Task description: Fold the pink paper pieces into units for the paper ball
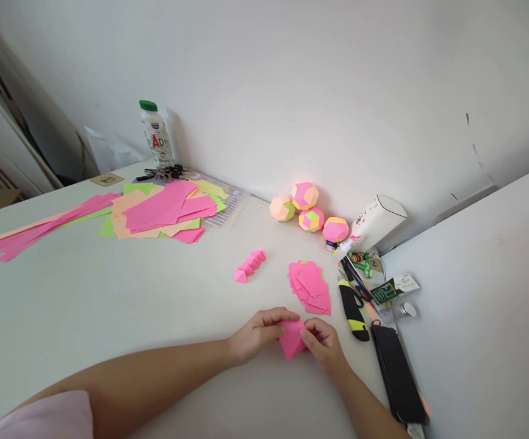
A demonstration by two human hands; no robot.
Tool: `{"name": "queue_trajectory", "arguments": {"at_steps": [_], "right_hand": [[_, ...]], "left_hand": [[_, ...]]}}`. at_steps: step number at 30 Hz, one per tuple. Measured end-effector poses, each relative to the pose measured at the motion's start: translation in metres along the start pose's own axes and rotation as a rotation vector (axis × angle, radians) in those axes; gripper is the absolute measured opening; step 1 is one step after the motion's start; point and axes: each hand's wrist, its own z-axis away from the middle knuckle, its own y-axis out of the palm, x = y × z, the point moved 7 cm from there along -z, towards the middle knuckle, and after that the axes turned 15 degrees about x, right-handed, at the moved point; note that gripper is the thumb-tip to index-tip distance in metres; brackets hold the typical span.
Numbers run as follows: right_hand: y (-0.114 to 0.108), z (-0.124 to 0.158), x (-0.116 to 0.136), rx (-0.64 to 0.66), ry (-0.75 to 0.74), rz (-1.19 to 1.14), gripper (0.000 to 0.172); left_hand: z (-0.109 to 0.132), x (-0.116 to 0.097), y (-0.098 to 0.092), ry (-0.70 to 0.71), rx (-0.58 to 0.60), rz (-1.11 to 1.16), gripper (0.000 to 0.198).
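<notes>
Between my two hands is a folded pink paper piece (291, 341), its pointed corner facing down toward me. My left hand (264, 332) pinches its upper left edge. The right side of the same piece is pinched by my right hand (326, 344). Just beyond my hands lies a loose stack of pink paper pieces (310, 286), with a bit of green showing at its top. A short row of folded pink units (249, 266) sits to the left of that stack.
Several coloured paper balls (304, 196) rest by the wall. Coloured paper sheets (158, 210), keys (166, 173) and a green-capped bottle (157, 137) are at the back left. Along the right side lie a black and yellow cutter (352, 310), a tube (395, 289) and a black phone (396, 372).
</notes>
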Motion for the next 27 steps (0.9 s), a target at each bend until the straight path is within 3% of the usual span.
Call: {"name": "queue_trajectory", "arguments": {"at_steps": [9,14,23,27], "right_hand": [[-0.001,0.001,0.008,-0.040,-0.012,-0.003,0.030],[-0.003,0.002,0.003,-0.042,-0.006,0.000,0.027],[-0.006,0.001,0.004,-0.071,-0.067,0.046,0.022],[-0.007,0.001,0.003,-0.085,-0.081,0.064,0.023]], "left_hand": [[0.002,0.003,-0.005,-0.049,-0.071,0.050,0.024],[-0.001,0.005,0.002,-0.027,0.012,0.084,0.033],[0.001,0.001,0.000,-0.068,-0.066,-0.329,0.034],[0.001,-0.006,0.006,-0.049,-0.025,-0.447,0.026]]}}
